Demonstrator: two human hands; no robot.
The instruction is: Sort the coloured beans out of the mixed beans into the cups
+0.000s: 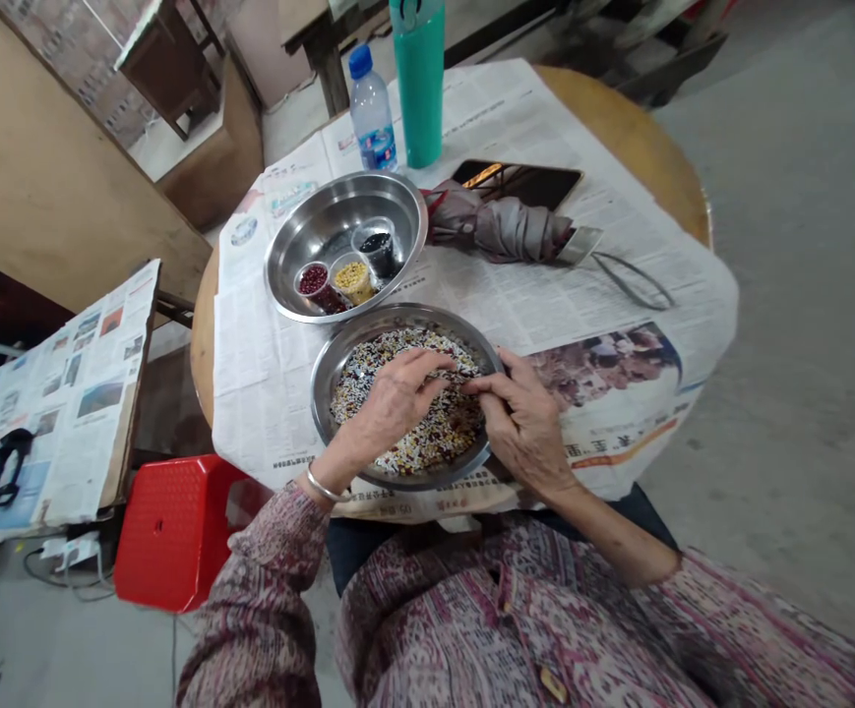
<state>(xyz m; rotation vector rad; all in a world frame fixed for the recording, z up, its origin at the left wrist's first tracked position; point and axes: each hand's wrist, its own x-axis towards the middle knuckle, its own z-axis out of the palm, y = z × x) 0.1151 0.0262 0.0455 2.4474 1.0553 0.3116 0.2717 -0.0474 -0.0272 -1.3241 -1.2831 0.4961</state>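
**Both hands over the mixed-grain bowl**

Steel bowl [324,393] of mixed grains [427,428] at the near table edge, within easy reach of both hands; newspaper [272,393] underneath, probably to catch strays. Left hand [394,398] curved over the grains, fingers bent downward. Right hand [522,423] with fingertips [471,386] drawn together just inside the rim, close to the left fingers. Any grain between fingers: cannot tell. Second steel bowl [324,221] almost touching, beyond the first, the main crowding. Inside it, small clear cups of red [315,285], yellow [353,280] and black grains [379,254], likely kept apart from the mix. Further off: folded umbrella [501,226], phone [522,182], water bottle [372,113], teal flask [418,84].
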